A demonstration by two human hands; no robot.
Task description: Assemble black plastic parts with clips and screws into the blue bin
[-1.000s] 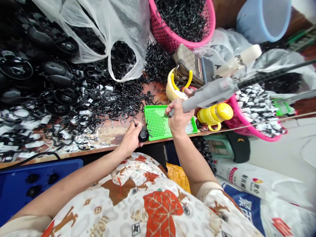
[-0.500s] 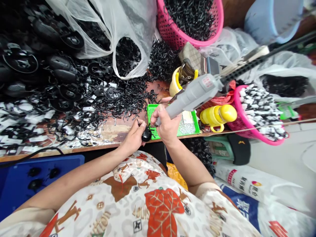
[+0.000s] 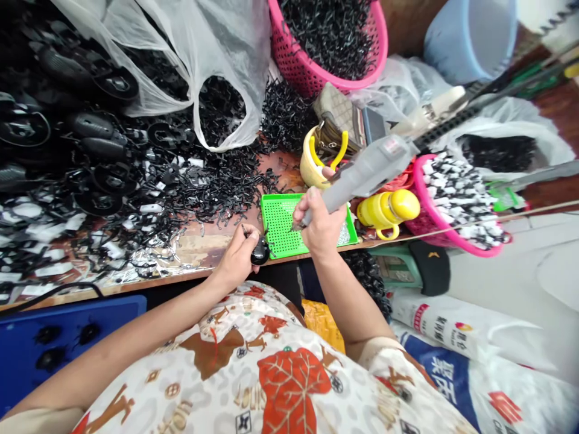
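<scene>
My left hand (image 3: 238,256) is closed around a small, glossy black plastic part (image 3: 260,254) with thin arms, held at the table's front edge. Wrapped in my right hand (image 3: 320,224) is a grey electric screwdriver (image 3: 362,175), tilted so its tip points down and left over a green perforated tray (image 3: 281,220). A gap separates the tip from the black part. Small silvery pieces, apparently screws (image 3: 344,234), lie at the tray's right end, partly behind my right forearm and hand.
Loose black and white parts (image 3: 199,187) cover the table's left side. A yellow bottle (image 3: 388,211), a cream cup (image 3: 310,160) and a pink basket of white-and-black pieces (image 3: 418,181) stand right. Another pink basket (image 3: 312,75) is behind. A blue bin (image 3: 113,313) sits below left.
My right hand has drawn the screwdriver right and away from the black part, uncovering more of the tray. My left hand still holds the part. The whole view has shifted slightly.
</scene>
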